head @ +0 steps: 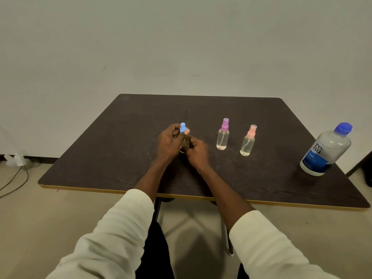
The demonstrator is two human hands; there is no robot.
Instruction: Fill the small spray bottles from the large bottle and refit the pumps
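Your left hand pinches the blue pump while your right hand wraps the small bottle beneath it, held low over the counter. If the pump threads crookedly or your grip slips, the liquid may spill. You have open room to the left. To the right, the purple-capped bottle and pink-capped bottle stand near; a wide elbow could topple them. Farther right, the large bottle sits close to the counter's edge, capped.
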